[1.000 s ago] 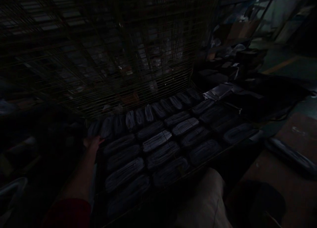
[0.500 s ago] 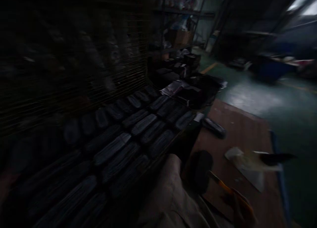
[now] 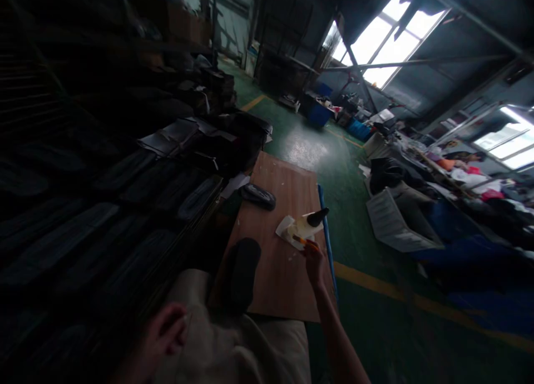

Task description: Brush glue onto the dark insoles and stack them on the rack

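Observation:
My right hand point(image 3: 314, 261) reaches out over a brown board point(image 3: 275, 234) on the floor, its fingers pinched on a thin orange-handled tool point(image 3: 303, 241). The tool's tip rests at a pale bottle with a dark nozzle point(image 3: 311, 221), which lies on a white sheet point(image 3: 286, 227). My left hand point(image 3: 164, 334) hangs low beside my beige trouser leg point(image 3: 233, 345), fingers curled, with nothing visible in them. A dark shoe sole point(image 3: 258, 196) lies at the far end of the board. My own dark shoe point(image 3: 241, 272) rests on the board's near part.
Rows of dark soles point(image 3: 137, 206) fill a low rack on my left, in deep shadow. Green floor point(image 3: 304, 144) with a yellow line point(image 3: 417, 303) runs ahead and right. A cluttered pile of fabric and a white crate point(image 3: 390, 222) stands at right, blue bins point(image 3: 319, 114) farther back.
My view has swung right from the rack of soles to the board and the workshop floor. My left hand left the soles; my right hand now holds the orange tool at the bottle.

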`<state>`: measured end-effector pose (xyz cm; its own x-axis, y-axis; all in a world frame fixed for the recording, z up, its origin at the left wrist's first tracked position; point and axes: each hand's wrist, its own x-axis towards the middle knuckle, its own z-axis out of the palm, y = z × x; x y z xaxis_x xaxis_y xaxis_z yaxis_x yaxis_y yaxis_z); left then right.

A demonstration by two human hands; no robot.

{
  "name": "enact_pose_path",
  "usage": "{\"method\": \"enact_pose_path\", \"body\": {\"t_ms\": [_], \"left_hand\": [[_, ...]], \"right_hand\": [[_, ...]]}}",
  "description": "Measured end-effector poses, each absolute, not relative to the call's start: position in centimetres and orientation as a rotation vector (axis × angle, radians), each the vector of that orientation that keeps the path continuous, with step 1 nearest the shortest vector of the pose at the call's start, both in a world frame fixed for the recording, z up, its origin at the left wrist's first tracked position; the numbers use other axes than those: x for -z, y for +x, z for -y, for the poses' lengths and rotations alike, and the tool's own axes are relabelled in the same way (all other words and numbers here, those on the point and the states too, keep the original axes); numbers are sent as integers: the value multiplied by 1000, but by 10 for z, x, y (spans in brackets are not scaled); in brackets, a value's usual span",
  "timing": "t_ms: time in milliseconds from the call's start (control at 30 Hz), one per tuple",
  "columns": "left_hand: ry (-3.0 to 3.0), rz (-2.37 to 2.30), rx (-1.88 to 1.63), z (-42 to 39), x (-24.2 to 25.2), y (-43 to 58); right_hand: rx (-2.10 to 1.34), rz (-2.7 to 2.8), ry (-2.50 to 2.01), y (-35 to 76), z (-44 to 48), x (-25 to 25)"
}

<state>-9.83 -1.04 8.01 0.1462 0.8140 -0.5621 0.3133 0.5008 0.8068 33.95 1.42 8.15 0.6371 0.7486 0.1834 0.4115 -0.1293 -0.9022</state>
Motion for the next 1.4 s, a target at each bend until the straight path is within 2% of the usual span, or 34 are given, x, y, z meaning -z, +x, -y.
{"method": "enact_pose_path", "body": {"t_ms": [100,200,400,600,900,1100,1400], "left_hand": [[1024,-1268,-388,3,-54,-36],[1009,-1330,-326,-4,-26,8],[1011,-1473,-334,-6,15,14],[1058,-1457,-345,-8,21,10],[1112,-1396,-373,-7,21,11],[998,-1395,-374,-11,8,13],[886,-1361,-374,-13,8,13]], "right_hand": [[-356,1049,-1824,362,-43,-66],[-350,1167,-1932,374,-63,-48],[-376,1260,-2001,382,-72,-18],[-369,1280,-2074,385,-69,-14],[-302,1596,-2169,376,-41,-42],[-343,1247,-2021,366,-27,-56],[-454,401,-1652,347,-61,-34]]}}
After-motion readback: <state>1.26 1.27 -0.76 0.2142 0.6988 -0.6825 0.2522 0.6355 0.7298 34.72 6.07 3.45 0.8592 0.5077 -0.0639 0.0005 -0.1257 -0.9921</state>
